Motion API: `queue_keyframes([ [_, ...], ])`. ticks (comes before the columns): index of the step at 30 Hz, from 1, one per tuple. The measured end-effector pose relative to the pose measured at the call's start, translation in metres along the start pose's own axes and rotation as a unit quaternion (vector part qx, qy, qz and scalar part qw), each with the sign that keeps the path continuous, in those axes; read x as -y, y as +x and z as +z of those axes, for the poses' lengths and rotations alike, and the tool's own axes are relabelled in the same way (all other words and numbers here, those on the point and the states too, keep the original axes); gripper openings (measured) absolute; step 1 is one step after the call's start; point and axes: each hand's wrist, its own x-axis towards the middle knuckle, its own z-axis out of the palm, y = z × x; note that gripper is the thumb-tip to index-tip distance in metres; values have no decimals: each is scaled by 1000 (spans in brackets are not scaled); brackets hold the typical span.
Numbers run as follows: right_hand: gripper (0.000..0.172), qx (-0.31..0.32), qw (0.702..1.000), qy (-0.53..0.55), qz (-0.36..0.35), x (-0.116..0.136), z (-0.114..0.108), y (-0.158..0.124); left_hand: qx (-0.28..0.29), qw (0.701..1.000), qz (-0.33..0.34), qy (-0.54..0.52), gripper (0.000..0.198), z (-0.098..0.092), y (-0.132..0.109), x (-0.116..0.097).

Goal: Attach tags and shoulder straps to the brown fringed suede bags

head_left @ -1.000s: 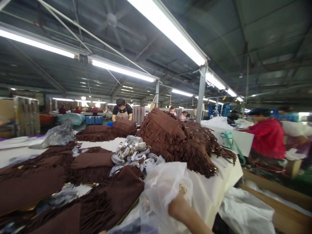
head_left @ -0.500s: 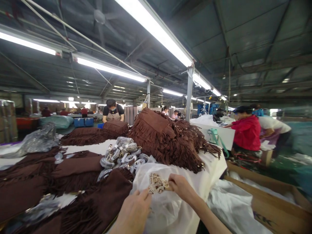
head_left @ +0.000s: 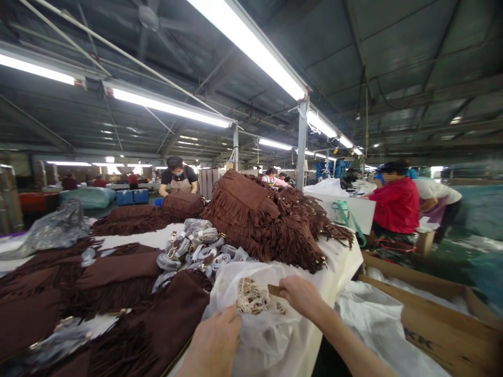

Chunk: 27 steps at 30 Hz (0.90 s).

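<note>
A white translucent plastic bag (head_left: 267,340) lies with its mouth spread at the near table edge. Inside it is a tangle of white strings with brown tags (head_left: 255,298). My left hand (head_left: 220,332) is closed on the bag's near left rim. Over the right side of the mouth, my right hand (head_left: 301,296) pinches a small brown card tag (head_left: 275,289). Left of the bag lies a dark brown fringed fabric piece (head_left: 176,309). Behind it sit several coiled straps in clear wrapping (head_left: 200,248), with metal clasps showing.
A tall heap of brown fringed pieces (head_left: 251,214) stands behind the bag. More brown pieces (head_left: 113,272) spread leftward. An open cardboard box (head_left: 444,324) with plastic stands on the right. A person in red (head_left: 396,204) works at right; another person (head_left: 178,178) stands across the table.
My right hand has moved slightly right and up, with the brown tag showing clear of the strings. The bag's mouth is wider and more strings show. My left hand stays at the rim.
</note>
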Motion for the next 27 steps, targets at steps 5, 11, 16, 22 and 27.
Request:
queue_keyframes([
  [5,11,-61,997,-4,-51,-4,-62,-13,-23,996,-22,-85,40,1,7,4],
  [11,24,-64,929,349,-102,12,-98,-16,-76,908,-67,-407,40,0,18,-5],
  [16,43,-10,833,545,-99,50,-96,-23,-51,730,-79,-677,88,4,22,-21],
  [22,45,10,779,617,-115,94,-83,-33,63,550,-51,-831,83,13,-4,-29],
  [27,47,19,767,631,-113,110,-75,-34,46,543,-73,-836,40,18,-32,-20],
])
